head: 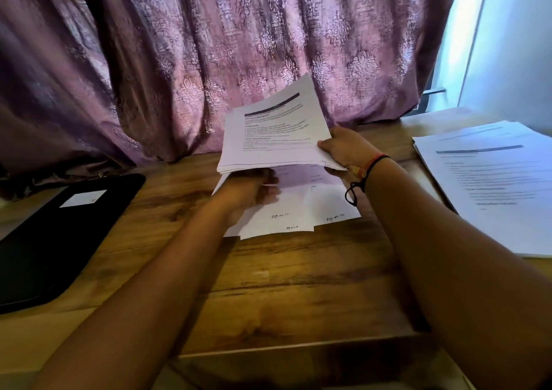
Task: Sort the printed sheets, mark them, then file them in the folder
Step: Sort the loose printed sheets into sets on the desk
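My right hand grips the right edge of a stack of printed sheets, lifted and tilted above the wooden table. Under the stack's near edge is my left hand, blurred, fingers curled around the lower sheets. Beneath it lie several sheets with handwritten marks along their bottom edges. A black folder with a white label lies shut at the left of the table.
A second pile of printed sheets lies at the right of the table. A patterned purple curtain hangs right behind the table. A bright window is at the far right.
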